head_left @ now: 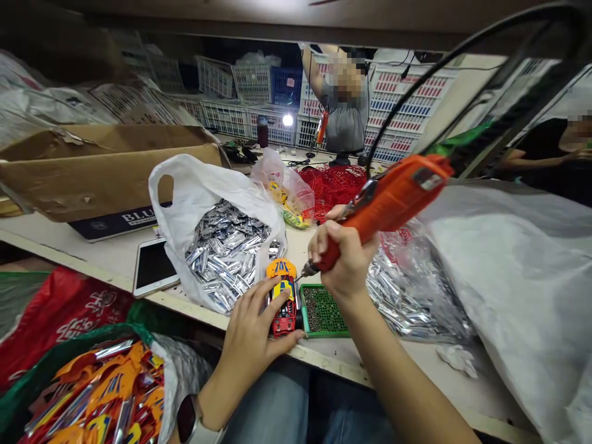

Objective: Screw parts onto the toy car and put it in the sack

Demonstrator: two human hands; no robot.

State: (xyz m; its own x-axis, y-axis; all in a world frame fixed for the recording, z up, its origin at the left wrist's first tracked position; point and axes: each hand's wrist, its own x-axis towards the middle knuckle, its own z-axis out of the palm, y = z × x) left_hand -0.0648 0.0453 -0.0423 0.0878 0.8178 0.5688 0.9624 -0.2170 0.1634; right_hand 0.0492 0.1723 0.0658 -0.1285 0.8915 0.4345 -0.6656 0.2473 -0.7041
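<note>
Orange electric screwdriver [391,198] clenched tight in the right hand [343,260], its bit right at the yellow-and-red toy car [282,298] — the left hand [250,327] grasps that car, fingers [272,295] wrapped over it, just inside the bench edge [194,313]. Room's tight — white bag of silver packets [224,259] close on one side, green screw tray [322,311] just beside the car on the other.

Black smartwatch [187,418], blue jeans [268,410], bare forearms [398,385]

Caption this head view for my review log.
Right hand holds an orange electric screwdriver beside a toy race car gripped by the left hand.
</note>
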